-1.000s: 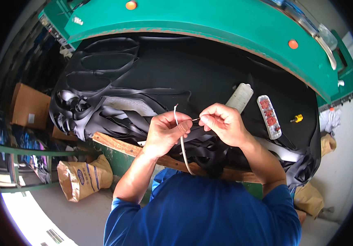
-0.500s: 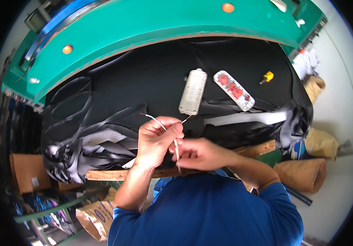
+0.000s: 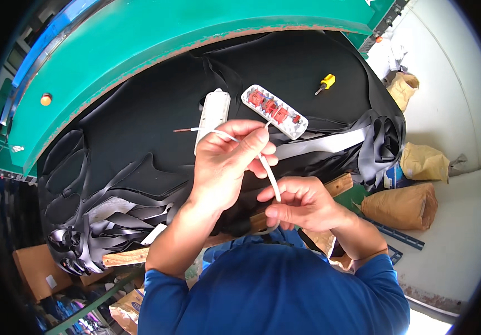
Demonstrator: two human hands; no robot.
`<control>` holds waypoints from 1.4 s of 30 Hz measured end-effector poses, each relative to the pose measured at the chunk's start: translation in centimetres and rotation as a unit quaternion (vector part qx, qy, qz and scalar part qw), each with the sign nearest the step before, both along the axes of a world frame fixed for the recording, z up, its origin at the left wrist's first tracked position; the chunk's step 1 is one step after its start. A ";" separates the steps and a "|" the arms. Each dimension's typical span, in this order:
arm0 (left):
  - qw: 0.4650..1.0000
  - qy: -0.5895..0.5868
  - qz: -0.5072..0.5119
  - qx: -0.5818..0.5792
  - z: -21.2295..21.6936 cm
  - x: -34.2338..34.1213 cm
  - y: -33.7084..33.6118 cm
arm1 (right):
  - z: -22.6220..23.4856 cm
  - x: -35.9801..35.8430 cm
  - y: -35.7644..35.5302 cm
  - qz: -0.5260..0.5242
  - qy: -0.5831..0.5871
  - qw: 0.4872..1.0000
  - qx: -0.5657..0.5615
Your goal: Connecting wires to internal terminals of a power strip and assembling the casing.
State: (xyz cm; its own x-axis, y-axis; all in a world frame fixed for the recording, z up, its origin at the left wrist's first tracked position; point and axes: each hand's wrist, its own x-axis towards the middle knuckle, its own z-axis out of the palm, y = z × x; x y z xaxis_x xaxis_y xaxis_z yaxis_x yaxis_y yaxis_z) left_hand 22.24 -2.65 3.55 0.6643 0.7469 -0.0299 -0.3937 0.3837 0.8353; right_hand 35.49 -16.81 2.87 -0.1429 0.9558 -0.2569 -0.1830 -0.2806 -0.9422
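Observation:
My left hand (image 3: 228,162) is raised over the black-covered bench (image 3: 140,117) and pinches a thin white cable (image 3: 268,173), whose bare tip sticks out to the left. Lower down, my right hand (image 3: 299,204) grips the same cable near its bottom end. Just beyond my left hand lie an opened white power strip base (image 3: 274,111) with red parts inside and its white cover (image 3: 211,114).
A yellow-handled screwdriver (image 3: 324,84) lies at the far right of the bench. Black and grey scrap strips (image 3: 106,215) hang over the bench's front. A green machine body (image 3: 140,39) curves behind. Brown paper sacks (image 3: 405,204) and a cardboard box (image 3: 36,271) stand on the floor.
The view has swung, so the bench items now sit more to the right. My left hand has lifted higher with the cable, and my right hand has slid down it.

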 end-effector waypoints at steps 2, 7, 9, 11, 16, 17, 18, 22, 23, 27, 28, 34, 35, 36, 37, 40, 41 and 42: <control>1.000 -0.008 -0.011 -0.001 0.1 1.7 0.5 | -0.4 1.7 0.5 -0.001 0.000 1.000 0.008; 0.993 0.087 0.077 0.035 -2.4 4.8 -0.7 | -4.5 5.7 0.0 0.089 0.078 0.991 -0.064; 0.986 0.114 0.112 0.049 -3.1 5.7 -1.0 | -5.2 7.2 0.1 0.109 0.099 0.987 -0.071; 0.977 0.158 0.131 0.060 -3.0 6.2 -0.9 | -5.6 8.2 0.9 0.122 0.103 0.984 -0.079; 0.974 0.167 0.128 0.088 -2.9 6.5 0.1 | -6.9 8.7 2.0 0.139 0.138 0.977 -0.087; 0.977 0.153 0.118 0.095 -2.8 6.5 0.2 | -6.9 8.5 2.1 0.138 0.140 0.977 -0.087; 0.980 0.138 0.106 0.100 -2.7 6.5 0.4 | -6.8 8.2 2.0 0.133 0.140 0.977 -0.090; 0.988 0.071 0.080 0.109 -1.4 8.9 0.9 | -6.0 8.5 1.6 0.032 0.102 0.989 -0.101; 0.988 0.048 0.069 0.127 -1.1 9.5 1.5 | -5.8 9.0 1.6 -0.014 0.081 0.992 -0.096; 0.987 -0.018 0.057 0.151 0.9 12.4 3.0 | -4.0 13.8 2.0 -0.115 0.037 0.993 -0.003; 0.982 -0.029 0.049 0.179 1.6 12.9 3.2 | -3.0 15.1 2.0 -0.123 0.005 0.992 0.027; 0.995 -0.057 0.011 0.078 8.0 15.1 3.6 | 7.8 24.4 3.1 -0.240 -0.355 0.871 0.239; 0.992 -0.069 -0.003 0.104 9.5 15.4 3.2 | 10.5 25.6 2.9 -0.254 -0.388 0.849 0.254; 0.992 -0.070 -0.004 0.107 10.6 15.6 3.0 | 11.8 26.5 3.6 -0.255 -0.406 0.829 0.288; 0.991 -0.059 0.024 0.117 11.9 15.4 2.8 | 12.1 26.5 3.9 -0.254 -0.407 0.827 0.293; 0.990 -0.082 0.065 0.094 11.7 14.8 2.4 | 13.0 25.1 4.6 -0.155 -0.409 0.866 0.243; 0.979 -0.063 0.113 0.159 9.6 13.4 2.7 | 10.2 23.9 6.0 -0.122 -0.353 0.904 0.208; 0.965 -0.057 0.142 0.214 7.7 12.7 3.1 | 7.8 22.1 6.1 -0.103 -0.307 0.929 0.182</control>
State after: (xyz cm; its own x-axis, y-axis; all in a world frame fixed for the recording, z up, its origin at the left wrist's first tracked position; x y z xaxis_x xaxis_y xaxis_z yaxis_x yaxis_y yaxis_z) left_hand 34.92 0.43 11.20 0.4121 0.8272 0.3819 -0.5304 -0.1231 0.8388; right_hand 57.60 -10.76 10.70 0.1182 0.9862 0.1162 0.4047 0.0590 -0.9125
